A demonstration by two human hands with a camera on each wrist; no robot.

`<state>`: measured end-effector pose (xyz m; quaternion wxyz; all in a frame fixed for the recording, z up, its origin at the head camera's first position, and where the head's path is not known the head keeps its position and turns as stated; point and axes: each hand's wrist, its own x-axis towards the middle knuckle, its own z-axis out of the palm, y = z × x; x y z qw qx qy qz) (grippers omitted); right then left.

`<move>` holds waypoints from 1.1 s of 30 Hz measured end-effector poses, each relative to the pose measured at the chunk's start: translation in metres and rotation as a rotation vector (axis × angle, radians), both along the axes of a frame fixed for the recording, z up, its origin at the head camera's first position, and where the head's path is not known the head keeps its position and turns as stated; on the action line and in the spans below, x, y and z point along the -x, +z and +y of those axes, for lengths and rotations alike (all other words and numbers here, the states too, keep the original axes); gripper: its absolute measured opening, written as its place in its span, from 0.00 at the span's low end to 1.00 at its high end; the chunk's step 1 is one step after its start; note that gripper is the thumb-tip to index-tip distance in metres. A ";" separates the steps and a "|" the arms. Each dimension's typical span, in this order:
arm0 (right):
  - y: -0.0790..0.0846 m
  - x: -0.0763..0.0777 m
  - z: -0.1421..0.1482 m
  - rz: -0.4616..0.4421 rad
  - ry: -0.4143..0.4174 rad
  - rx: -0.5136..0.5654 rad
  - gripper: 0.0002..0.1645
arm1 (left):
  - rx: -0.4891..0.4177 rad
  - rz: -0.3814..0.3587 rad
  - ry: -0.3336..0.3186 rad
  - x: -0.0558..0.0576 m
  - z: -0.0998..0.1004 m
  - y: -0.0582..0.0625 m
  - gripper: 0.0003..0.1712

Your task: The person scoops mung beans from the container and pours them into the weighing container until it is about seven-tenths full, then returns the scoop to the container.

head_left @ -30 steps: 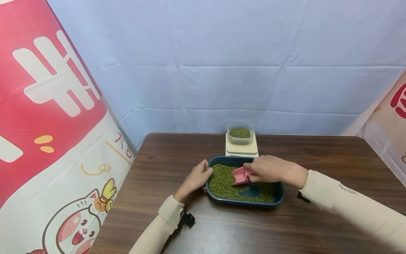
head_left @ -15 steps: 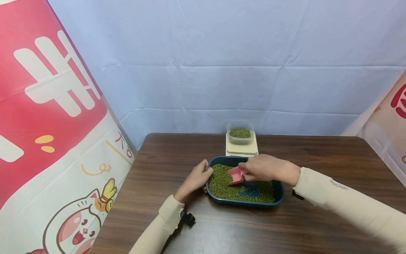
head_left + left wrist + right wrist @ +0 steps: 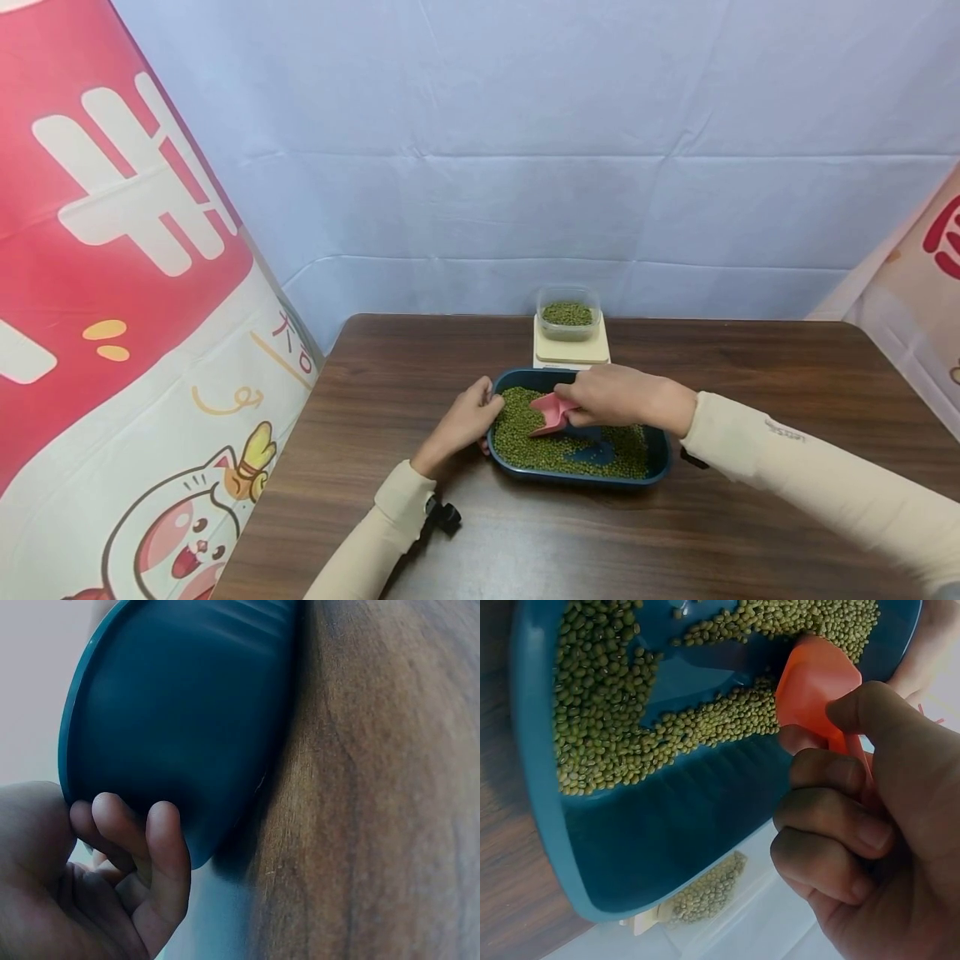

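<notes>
A dark blue tub of green mung beans stands on the table. My left hand grips the tub's left end, thumb over the rim; in the left wrist view its fingers lie against the outer wall. With curled fingers my right hand holds a pink scoop by its handle. The scoop's front edge is in the beans left of the tub's middle. In the right wrist view the thumb presses on the scoop near the handle. How many beans lie in it is hard to tell.
Right behind the tub, a cream kitchen scale bears a clear plastic container with more mung beans. The brown wooden table ends at a pale cloth backdrop. A printed red and white banner hangs at the left.
My right hand has moved left with the scoop, pushing it through the beans toward the tub's left end. The left hand and the tub have stayed in place.
</notes>
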<state>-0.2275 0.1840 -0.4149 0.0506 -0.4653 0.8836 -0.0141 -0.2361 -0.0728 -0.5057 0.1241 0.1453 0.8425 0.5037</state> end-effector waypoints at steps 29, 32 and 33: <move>-0.009 0.009 -0.019 -0.070 -0.003 0.022 0.06 | 0.008 0.007 0.015 0.000 0.001 0.000 0.11; -0.012 0.010 -0.021 -0.072 -0.003 0.021 0.06 | 0.002 0.008 0.014 0.000 0.002 0.000 0.12; -0.012 0.010 -0.022 -0.071 -0.002 0.022 0.06 | 0.001 0.010 0.015 0.000 0.001 0.000 0.12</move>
